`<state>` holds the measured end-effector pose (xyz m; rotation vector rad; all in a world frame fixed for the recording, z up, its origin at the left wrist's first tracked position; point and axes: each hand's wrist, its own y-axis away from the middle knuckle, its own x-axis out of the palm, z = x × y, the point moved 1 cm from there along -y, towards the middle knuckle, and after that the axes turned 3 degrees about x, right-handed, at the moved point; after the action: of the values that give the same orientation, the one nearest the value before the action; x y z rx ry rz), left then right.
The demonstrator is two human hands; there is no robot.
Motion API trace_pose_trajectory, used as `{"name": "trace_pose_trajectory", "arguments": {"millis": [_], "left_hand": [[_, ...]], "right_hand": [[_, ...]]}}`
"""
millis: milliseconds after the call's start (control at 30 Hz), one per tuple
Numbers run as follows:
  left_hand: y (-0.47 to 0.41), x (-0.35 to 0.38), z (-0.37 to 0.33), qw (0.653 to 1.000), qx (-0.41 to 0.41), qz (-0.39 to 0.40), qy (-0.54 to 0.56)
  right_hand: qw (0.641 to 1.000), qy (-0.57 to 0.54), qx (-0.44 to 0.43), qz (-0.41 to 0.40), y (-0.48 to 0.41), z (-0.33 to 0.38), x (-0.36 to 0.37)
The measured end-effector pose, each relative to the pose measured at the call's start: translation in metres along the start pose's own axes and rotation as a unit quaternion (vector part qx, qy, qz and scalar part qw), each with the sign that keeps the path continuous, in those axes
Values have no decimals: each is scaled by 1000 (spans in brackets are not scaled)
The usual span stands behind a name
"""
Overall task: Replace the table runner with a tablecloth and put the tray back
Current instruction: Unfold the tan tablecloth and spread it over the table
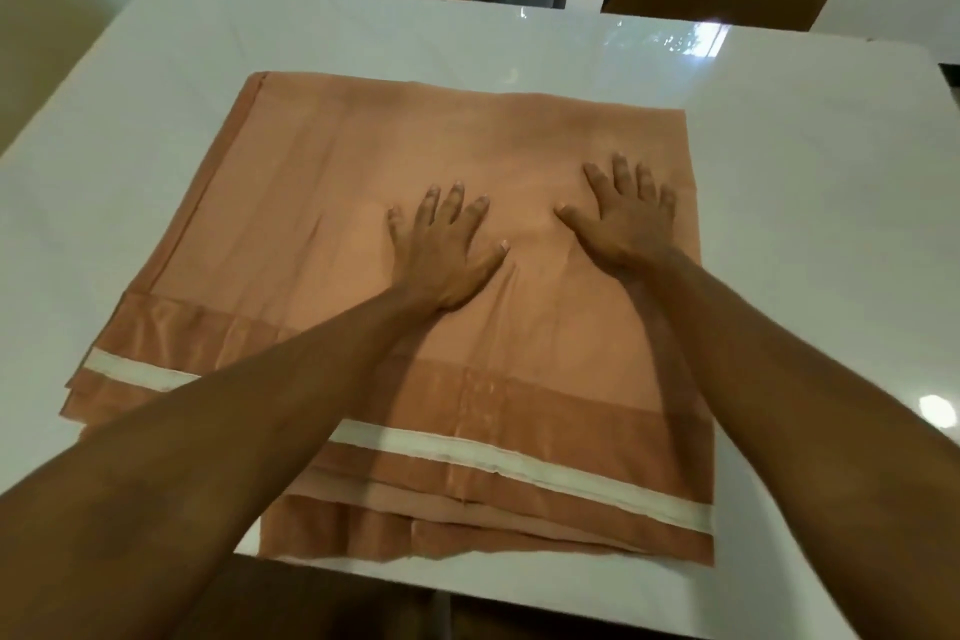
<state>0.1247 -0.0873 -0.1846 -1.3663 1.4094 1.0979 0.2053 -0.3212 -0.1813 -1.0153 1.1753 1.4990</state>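
While the folded tablecloth (415, 250) lies mid-tabletop (805, 172), left hand (447, 255) and right hand (623, 224) press flat on it, each grip released, fingers spread, likely to smooth and steady it before unfolding. No tray shows.

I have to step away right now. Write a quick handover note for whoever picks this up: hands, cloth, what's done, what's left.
Left hand and right hand: both flat, palms down, fingers spread on the folded tablecloth, gripping nothing.
The tablecloth lies still folded in layers on the white table, near the front edge.
No runner on the table, so that appears removed. No tray in view.
Left: unfold and spread the cloth, then fetch the tray and set it back.
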Motion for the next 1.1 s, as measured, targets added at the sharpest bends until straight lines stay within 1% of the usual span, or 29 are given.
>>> {"name": "trace_pose_trajectory", "arguments": {"millis": [67, 133, 167, 233, 300, 367, 400, 433, 500, 567, 633, 700, 767, 833, 900, 967, 1100], "left_hand": [[12, -13, 17, 997, -5, -54, 55], [36, -26, 42, 987, -27, -119, 103], [50, -33, 59, 981, -44, -145, 117], [91, -52, 106, 974, -112, -168, 100], [126, -63, 151, 968, -202, -141, 45], [160, -72, 185, 954, -280, -110, 20], [178, -79, 200, 950, -297, -100, 8], [187, -80, 206, 951, -297, -91, -4], [203, -84, 219, 949, -307, -78, 1], [208, -89, 224, 928, -361, -72, 58], [210, -94, 229, 914, -398, -44, 63], [214, -96, 235, 915, -398, -19, 63], [213, -98, 244, 909, -399, -16, 115], [216, -106, 256, 891, -411, -30, 189], [216, -117, 263, 878, -409, -66, 239], [214, -130, 265, 887, -386, -83, 239], [206, -159, 257, 915, -340, -95, 195]], "right_hand": [[999, -14, 4, 33, 5, 12, -10], [999, 18, -13, 26, 20, 38, -11], [998, 36, -43, 15, 35, 58, -8], [992, 30, -126, 6, 79, 114, 10], [983, -5, -181, 32, 124, 165, 35], [976, -27, -208, 58, 160, 209, 57], [972, -30, -223, 61, 176, 231, 65], [970, -30, -232, 65, 186, 243, 73], [965, -14, -250, 72, 203, 265, 84], [967, 0, -246, 69, 210, 274, 92], [969, 1, -236, 68, 212, 278, 94], [970, 2, -233, 70, 211, 279, 94], [971, 2, -228, 77, 207, 275, 95], [970, -7, -227, 91, 206, 275, 94], [968, -15, -228, 102, 204, 274, 92], [967, -16, -227, 119, 201, 274, 89], [964, -24, -230, 132, 198, 273, 84]]}}
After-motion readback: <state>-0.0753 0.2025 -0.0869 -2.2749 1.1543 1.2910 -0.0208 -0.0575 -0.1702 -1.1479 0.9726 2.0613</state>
